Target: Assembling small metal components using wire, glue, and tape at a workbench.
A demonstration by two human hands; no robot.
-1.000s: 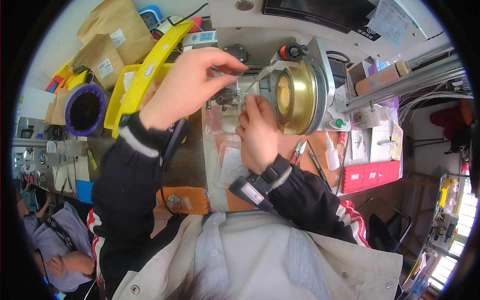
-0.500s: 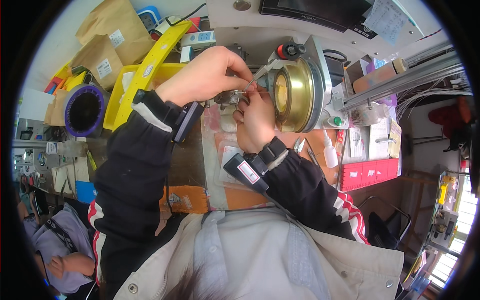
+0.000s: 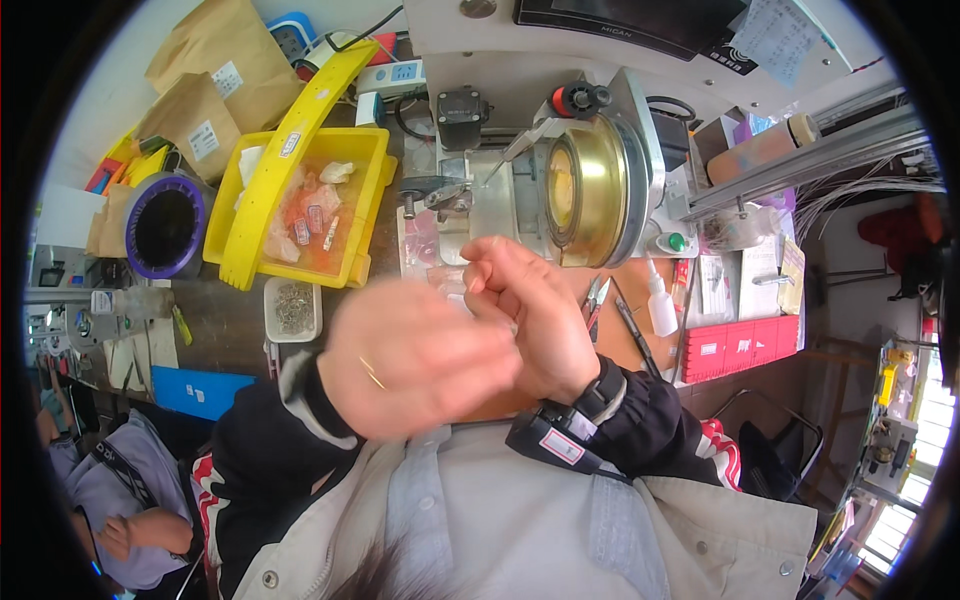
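Both my hands are held close to my chest, over the near edge of the workbench. My left hand (image 3: 415, 360) is smeared by motion, its fingers running toward my right palm and hidden at the tips. Over its back shows a short, thin gold-coloured streak (image 3: 372, 372); whether it is a loose piece I cannot tell. My right hand (image 3: 548, 325) is closed, its fingers curled in; what they hold, if anything, is hidden. Beyond the hands stands a bench machine with a large brass-coloured wheel (image 3: 590, 195), a metal arm (image 3: 525, 140) and a small clamp-like fitting (image 3: 445, 193).
At left are a yellow bin (image 3: 378, 200) with small bags, a white dish (image 3: 300, 338) of small metal parts and a purple-rimmed cylinder (image 3: 135, 235). Pliers (image 3: 597, 297), a black pen-like tool (image 3: 634, 330), a white dropper bottle (image 3: 660, 308) and a red box (image 3: 742, 350) lie right.
Both hands have left the machine's fitting beside the wheel and drawn back toward my chest. The fitting, the yellow bin and the white dish now show uncovered.
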